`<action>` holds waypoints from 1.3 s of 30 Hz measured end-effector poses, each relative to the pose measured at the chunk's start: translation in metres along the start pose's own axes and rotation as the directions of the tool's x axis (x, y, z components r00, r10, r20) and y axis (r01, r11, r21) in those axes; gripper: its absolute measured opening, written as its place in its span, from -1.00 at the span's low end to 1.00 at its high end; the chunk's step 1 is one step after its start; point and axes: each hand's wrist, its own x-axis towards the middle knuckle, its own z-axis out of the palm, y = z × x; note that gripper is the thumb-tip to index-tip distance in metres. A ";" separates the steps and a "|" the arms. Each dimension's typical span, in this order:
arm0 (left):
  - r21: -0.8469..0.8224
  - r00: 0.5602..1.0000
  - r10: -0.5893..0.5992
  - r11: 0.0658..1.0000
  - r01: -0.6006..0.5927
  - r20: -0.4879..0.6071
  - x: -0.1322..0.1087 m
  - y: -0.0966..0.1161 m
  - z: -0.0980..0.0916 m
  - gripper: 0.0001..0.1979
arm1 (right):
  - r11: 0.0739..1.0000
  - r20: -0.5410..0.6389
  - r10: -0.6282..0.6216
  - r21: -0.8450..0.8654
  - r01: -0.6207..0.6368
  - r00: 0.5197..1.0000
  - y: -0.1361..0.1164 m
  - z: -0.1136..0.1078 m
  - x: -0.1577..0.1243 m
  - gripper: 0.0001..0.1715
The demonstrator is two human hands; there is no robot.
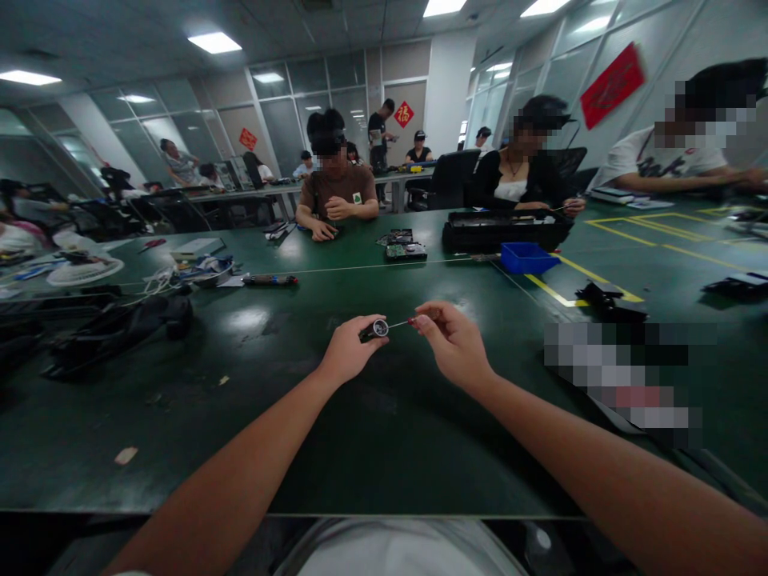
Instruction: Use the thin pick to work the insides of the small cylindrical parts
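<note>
While the left hand (348, 354) clamps a round part (379, 327), the right hand (454, 346) pinches a thin tool (399, 324)

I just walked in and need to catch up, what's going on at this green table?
The person wearing the camera holds a small round part in the left hand and pinches a thin rod in the right hand, its tip at the part, above the green table. Across it, other people sit.
</note>
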 end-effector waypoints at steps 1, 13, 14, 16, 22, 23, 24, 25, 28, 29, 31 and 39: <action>0.002 1.000 0.002 1.000 -0.002 0.003 0.000 0.000 0.000 -0.62 | 1.000 0.001 0.004 -0.011 -0.004 1.000 0.000 0.000 0.000 -0.76; 0.011 1.000 0.006 1.000 -0.006 0.012 0.000 0.002 -0.002 -0.61 | 0.995 -0.064 0.067 -0.069 -0.072 0.996 -0.003 0.000 0.002 -0.75; 0.010 1.000 0.005 1.000 -0.005 0.013 0.000 0.002 -0.002 -0.61 | 0.995 -0.066 0.070 -0.067 -0.074 0.995 -0.004 0.000 0.003 -0.75; 0.015 1.000 0.008 1.000 -0.009 0.022 0.000 0.003 -0.002 -0.61 | 0.993 -0.063 0.070 -0.093 -0.075 0.996 -0.006 -0.002 0.003 -0.75; 0.081 0.999 0.028 0.996 -0.032 0.046 0.000 0.004 -0.002 -0.62 | 0.956 -0.083 0.070 -0.279 -0.091 0.994 -0.013 -0.005 0.006 -0.51; 0.091 0.998 0.034 0.995 -0.038 0.047 0.000 0.004 -0.002 -0.62 | 0.953 -0.087 0.064 -0.291 -0.087 0.994 -0.013 -0.005 0.006 -0.49; 0.098 0.998 0.039 0.994 -0.044 0.051 0.000 0.003 -0.002 -0.61 | 0.951 -0.088 0.060 -0.298 -0.084 0.994 -0.012 -0.005 0.006 -0.48; 0.103 0.998 0.044 0.993 -0.049 0.052 0.000 0.001 -0.002 -0.61 | 0.950 -0.086 0.061 -0.301 -0.084 0.994 -0.012 -0.004 0.006 -0.50; 0.111 0.998 0.047 0.992 -0.052 0.047 0.000 -0.002 -0.001 -0.61 | 0.959 -0.052 0.062 -0.272 -0.074 0.997 -0.011 -0.003 0.005 -0.64; 0.113 0.998 0.046 0.992 -0.050 0.042 0.000 -0.003 -0.001 -0.61 | 0.967 -0.035 0.058 -0.245 -0.065 0.998 -0.011 -0.003 0.005 -0.72; 0.114 0.998 0.046 0.992 -0.050 0.039 0.000 -0.003 -0.001 -0.61 | 0.980 0.009 0.051 -0.194 -0.048 0.999 -0.012 -0.002 0.005 -0.82; 0.116 0.998 0.022 0.993 -0.029 0.064 0.000 0.002 -0.002 -0.63 | 0.958 0.058 0.132 -0.265 -0.112 0.990 -0.008 -0.005 0.007 -0.57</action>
